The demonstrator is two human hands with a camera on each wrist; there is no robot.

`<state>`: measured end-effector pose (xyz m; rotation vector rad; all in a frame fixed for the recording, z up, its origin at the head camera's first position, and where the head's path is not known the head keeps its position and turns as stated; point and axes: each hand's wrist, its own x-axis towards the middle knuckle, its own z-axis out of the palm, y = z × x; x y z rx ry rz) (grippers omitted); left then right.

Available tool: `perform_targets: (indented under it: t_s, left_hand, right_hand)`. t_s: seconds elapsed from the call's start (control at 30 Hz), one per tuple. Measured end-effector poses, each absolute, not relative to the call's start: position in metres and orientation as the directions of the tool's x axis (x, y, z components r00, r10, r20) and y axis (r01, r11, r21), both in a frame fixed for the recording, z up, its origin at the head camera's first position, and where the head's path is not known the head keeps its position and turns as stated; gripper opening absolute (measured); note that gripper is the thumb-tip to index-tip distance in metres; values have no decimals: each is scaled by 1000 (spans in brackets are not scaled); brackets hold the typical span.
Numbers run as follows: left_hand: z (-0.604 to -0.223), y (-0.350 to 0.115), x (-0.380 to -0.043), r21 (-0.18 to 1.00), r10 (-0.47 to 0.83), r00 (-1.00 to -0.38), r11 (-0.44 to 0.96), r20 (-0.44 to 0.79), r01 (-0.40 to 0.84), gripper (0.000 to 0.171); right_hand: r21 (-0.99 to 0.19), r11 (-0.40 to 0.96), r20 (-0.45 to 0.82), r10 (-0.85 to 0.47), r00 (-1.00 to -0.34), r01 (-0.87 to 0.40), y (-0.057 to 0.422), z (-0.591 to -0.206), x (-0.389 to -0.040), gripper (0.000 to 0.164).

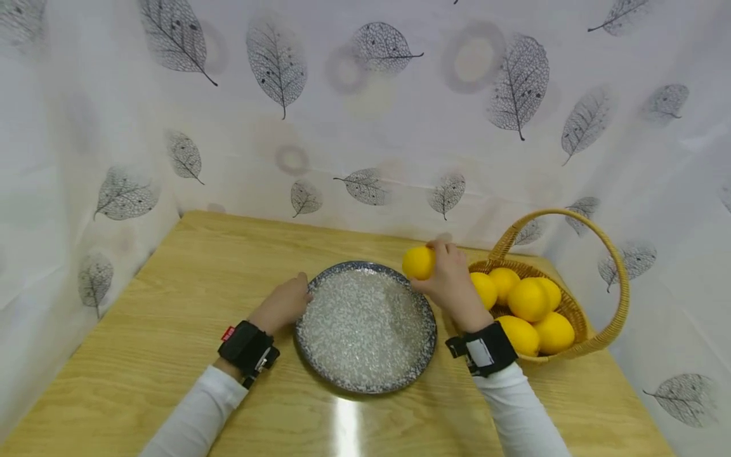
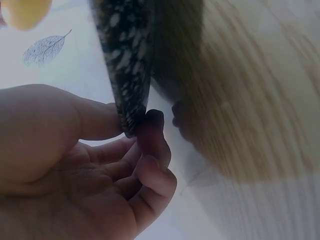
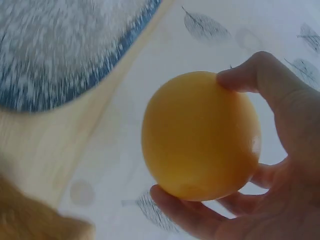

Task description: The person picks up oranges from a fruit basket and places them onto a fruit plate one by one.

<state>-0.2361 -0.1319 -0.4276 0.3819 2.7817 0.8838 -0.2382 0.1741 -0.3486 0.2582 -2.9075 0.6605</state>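
A round speckled plate (image 1: 365,330) with a dark rim lies at the middle of the table. My left hand (image 1: 287,299) pinches its left rim; in the left wrist view the thumb is on one face of the plate edge (image 2: 127,65) and curled fingers (image 2: 152,142) are on the other. Between thumb and fingertips, my right hand (image 1: 454,282) holds a yellow lemon (image 1: 419,263) near the plate's upper right rim. The right wrist view shows the lemon (image 3: 200,135) large and smooth, gripped from one side.
Right of the plate stands a wicker basket (image 1: 579,311) with a tall arched handle (image 1: 619,285), holding several more lemons (image 1: 528,299). The wooden table (image 1: 188,304) meets a leaf-patterned curtain (image 1: 320,146) at the back and on both sides.
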Motion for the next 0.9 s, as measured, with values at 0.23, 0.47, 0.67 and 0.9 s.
perform_targets:
  t_s: [0.23, 0.47, 0.67, 0.9]
  left_hand:
    - [-428, -128, -234, 529, 255, -957, 836, -136, 147, 53]
    - [-427, -128, -236, 515, 249, -959, 845, -136, 147, 53]
    - [-424, -126, -235, 517, 240, -960, 845, -143, 134, 54]
    - [-426, -128, -233, 509, 247, -962, 847, -119, 154, 53]
  right_hand:
    - [-451, 837, 133, -281, -950, -311, 128, -373, -264, 78]
    - [-498, 779, 111, -379, -919, -381, 99, -389, -281, 77]
    - [-519, 761, 48, -428, -902, -389, 93, -398, -288, 74]
    - [-508, 769, 19, -440, -898, -388, 89, -402, -289, 78]
